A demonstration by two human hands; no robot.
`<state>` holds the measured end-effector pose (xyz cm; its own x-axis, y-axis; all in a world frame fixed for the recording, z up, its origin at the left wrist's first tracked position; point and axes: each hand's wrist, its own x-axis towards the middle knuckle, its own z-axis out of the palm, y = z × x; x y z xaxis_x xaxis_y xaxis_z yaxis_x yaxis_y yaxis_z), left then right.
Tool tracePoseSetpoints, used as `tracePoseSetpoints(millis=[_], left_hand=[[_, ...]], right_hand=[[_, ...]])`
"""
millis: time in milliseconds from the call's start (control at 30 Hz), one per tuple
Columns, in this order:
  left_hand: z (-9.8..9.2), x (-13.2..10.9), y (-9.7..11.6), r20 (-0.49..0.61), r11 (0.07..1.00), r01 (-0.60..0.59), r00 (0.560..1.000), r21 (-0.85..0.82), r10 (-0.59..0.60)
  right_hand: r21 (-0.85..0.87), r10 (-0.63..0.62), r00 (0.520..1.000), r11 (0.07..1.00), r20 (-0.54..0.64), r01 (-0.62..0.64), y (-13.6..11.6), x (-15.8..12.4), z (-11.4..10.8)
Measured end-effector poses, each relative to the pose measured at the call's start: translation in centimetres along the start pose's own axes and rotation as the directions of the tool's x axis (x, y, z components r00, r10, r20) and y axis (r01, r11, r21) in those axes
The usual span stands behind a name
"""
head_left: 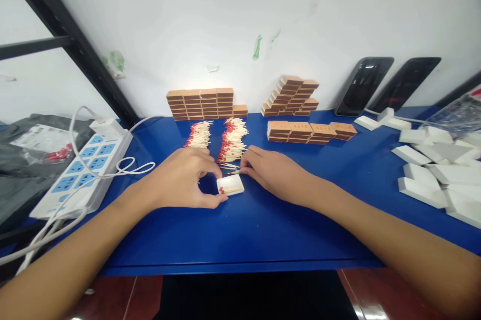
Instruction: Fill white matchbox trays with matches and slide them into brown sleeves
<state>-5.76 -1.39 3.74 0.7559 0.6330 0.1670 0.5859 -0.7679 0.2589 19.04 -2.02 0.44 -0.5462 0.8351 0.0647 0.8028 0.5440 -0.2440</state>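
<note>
A small white matchbox tray [235, 181] lies on the blue table, with a few red-headed matches [230, 190] along its near side. My left hand [188, 177] grips the tray's left end between thumb and forefinger. Just beyond the tray's right end, my right hand [272, 172] pinches a match [233, 172], its head pointing left. Two heaps of loose matches lie behind the hands, a left heap [199, 134] and a larger right heap [233, 140]. A couple of stray matches [228, 165] rest between the right heap and the tray.
Stacked matchboxes [201, 103] stand by the wall, with a stepped stack [291, 95] and a front row [310, 131] farther right. Many white trays [421, 180] are piled at right. Two black phones [363, 84] lean behind. A power strip [84, 170] with white cables sits left.
</note>
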Motion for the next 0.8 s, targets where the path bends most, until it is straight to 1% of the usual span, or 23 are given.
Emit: tracePoseSetpoints(millis=[133, 300, 367, 500, 667, 800], left_hand=[[0.0, 0.0, 0.0, 0.006, 1.000, 0.002, 1.000, 0.016, -0.002], [0.1, 0.1, 0.2, 0.005, 0.999, -0.008, 1.000, 0.034, 0.008], [0.2, 0.2, 0.2, -0.004, 0.999, -0.022, 1.000, 0.034, 0.022], [0.4, 0.2, 0.2, -0.017, 0.998, -0.045, 0.999, 0.049, 0.046], [0.5, 0.1, 0.2, -0.031, 0.997, -0.057, 0.998, 0.051, 0.059], [0.5, 0.1, 0.2, -0.027, 0.997, -0.056, 0.998, 0.048, 0.058]], right_hand=[[0.032, 0.011, 1.000, 0.999, -0.020, -0.010, 0.4, -0.3, -0.3], [0.171, -0.025, 0.996, 0.985, -0.085, 0.039, -0.2, -0.7, -1.0], [0.213, -0.038, 0.997, 0.976, -0.069, 0.052, -0.7, -0.9, -1.1], [0.270, -0.054, 0.999, 0.962, 0.004, 0.051, -1.8, -1.0, -0.7], [0.260, -0.072, 0.997, 0.963, 0.016, 0.065, -2.1, -0.9, -0.1], [0.245, -0.070, 0.997, 0.967, 0.008, 0.066, -2.0, -1.0, -0.2]])
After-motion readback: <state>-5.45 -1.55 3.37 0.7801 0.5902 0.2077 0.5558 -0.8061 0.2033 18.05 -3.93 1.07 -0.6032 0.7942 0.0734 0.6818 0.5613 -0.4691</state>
